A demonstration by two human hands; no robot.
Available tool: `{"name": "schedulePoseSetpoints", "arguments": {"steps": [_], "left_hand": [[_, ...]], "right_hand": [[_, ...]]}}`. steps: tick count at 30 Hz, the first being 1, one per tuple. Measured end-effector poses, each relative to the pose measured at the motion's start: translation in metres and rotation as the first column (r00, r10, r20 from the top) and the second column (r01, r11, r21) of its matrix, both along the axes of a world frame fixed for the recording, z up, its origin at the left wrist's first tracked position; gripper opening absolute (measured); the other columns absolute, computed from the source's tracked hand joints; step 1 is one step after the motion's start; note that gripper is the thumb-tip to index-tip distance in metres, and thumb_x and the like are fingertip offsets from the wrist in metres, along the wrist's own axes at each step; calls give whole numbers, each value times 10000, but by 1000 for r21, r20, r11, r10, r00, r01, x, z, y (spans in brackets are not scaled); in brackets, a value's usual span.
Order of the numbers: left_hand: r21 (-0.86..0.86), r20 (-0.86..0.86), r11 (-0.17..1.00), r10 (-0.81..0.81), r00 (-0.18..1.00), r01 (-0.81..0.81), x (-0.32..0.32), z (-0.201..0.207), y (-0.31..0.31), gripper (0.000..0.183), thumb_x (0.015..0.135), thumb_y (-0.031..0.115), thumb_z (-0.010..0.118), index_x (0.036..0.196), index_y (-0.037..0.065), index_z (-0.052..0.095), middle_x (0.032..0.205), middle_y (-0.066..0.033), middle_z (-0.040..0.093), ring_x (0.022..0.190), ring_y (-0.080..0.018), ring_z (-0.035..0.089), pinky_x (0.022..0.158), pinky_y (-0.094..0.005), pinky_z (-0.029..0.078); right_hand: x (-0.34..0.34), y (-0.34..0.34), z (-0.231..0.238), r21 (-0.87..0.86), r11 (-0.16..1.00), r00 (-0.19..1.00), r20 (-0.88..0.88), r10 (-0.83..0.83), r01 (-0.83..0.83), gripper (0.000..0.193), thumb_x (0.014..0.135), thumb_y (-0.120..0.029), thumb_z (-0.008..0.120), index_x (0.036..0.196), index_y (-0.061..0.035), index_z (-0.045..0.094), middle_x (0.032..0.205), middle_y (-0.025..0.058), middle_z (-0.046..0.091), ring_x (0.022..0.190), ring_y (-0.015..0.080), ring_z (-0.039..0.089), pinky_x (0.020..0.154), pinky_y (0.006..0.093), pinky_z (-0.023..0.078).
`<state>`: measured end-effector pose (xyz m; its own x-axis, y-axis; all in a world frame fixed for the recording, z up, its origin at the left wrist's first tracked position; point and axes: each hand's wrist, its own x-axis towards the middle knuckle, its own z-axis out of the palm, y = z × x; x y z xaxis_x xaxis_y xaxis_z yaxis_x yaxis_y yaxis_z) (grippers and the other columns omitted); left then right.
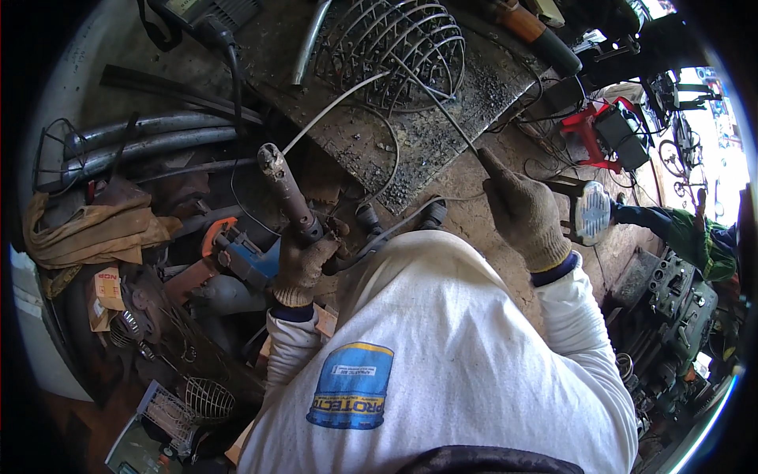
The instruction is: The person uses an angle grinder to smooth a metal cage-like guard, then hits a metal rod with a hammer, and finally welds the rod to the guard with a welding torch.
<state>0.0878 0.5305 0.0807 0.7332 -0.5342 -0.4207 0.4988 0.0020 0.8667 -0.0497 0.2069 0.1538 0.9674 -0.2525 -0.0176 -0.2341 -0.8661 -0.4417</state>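
Note:
Both my hands wear brown knit work gloves. My left hand [306, 265] is closed round a worn tubular electrode holder [288, 189], its head pointing up and away from me. From that head a pale, curved welding rod [335, 103] reaches to the rounded cage of metal bars [379, 43] on the metal worktable [466, 130]. My right hand [521, 209] is closed on the near end of a thin dark metal rod [442, 107], its forefinger stretched along it. The rod's far end meets the cage's near side; whether it touches cannot be made out.
Dark grit and a loose pipe [310, 43] lie on the worktable, near an orange-and-black tool [541, 35]. Left are curved metal pipes [158, 142], a brown cloth [91, 225] and a blue tool [253, 257]. Cables cross the floor towards a red stand [584, 130]; machinery [671, 288] stands right.

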Motion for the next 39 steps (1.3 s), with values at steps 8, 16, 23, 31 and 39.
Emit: {"name": "schedulePoseSetpoints", "arguments": {"steps": [8,16,23,31,39], "left_hand": [[-23,-18,1000,1,1000,-2,2,-4,6,281,844,10,722,1093,8,591,954,-133,725,725,-186,715,664,-324,611],[-21,-85,1000,-1,996,-1,2,8,0,249,880,75,739,1077,29,594,915,-111,691,706,-200,691,640,-339,595],[-111,-64,994,-25,998,18,0,9,6,326,875,59,711,1177,30,589,1023,-94,644,903,-211,644,772,-345,564],[-8,88,999,-44,995,45,0,10,14,385,834,65,703,1207,47,610,1099,-52,605,1033,-180,599,864,-313,527],[117,195,993,-33,980,10,0,11,4,272,827,76,750,1080,66,649,895,-44,707,758,-140,688,644,-278,540]], "right_hand": [[0,2,-2,40,999,997,71,-33,30,493,962,-124,633,1451,-122,577,709,196,619,642,381,649,582,438,498],[-3,-1,-8,-30,1000,995,103,8,-5,548,958,-150,649,1491,-137,523,747,144,670,627,308,677,572,423,529],[-6,-8,-22,-215,971,971,188,147,-106,435,952,-152,650,1375,-60,604,846,137,712,707,311,694,615,383,560],[1,1,-5,57,997,994,95,-52,47,512,951,-113,645,1455,-177,575,786,163,678,694,347,693,609,425,546],[-1,0,-6,28,1000,996,86,-12,9,509,967,-140,623,1470,-156,547,823,184,697,739,383,706,642,448,560]]}}
